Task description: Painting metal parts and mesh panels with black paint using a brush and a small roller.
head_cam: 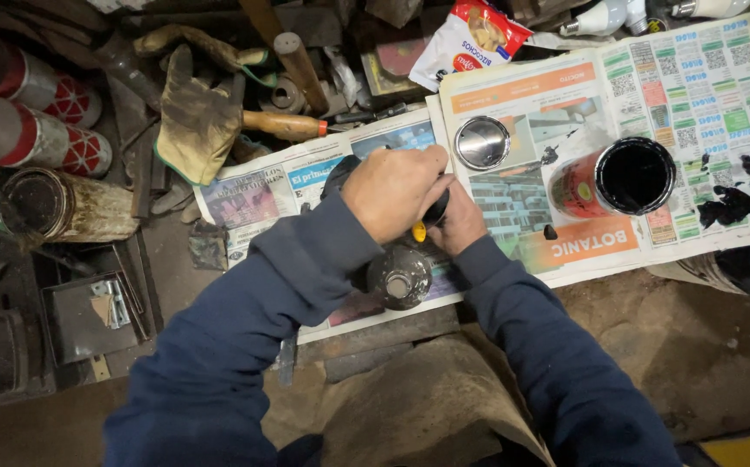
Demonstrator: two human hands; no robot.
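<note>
**Hands at work beside an open paint can**

On spread newspaper [513, 112] over a cluttered workbench, a dark-handled tool with a yellow part [431, 216] is held in both hands. The left hand [392, 192] is closed over the handle from above, and the right hand [459, 223] is wrapped around it from beneath. Just below them, a round grey metal piece [399, 278] is seen. An open can of black paint [621, 180], its lid [482, 143] and 1 worn work glove [197, 121] are laid nearby.
</note>
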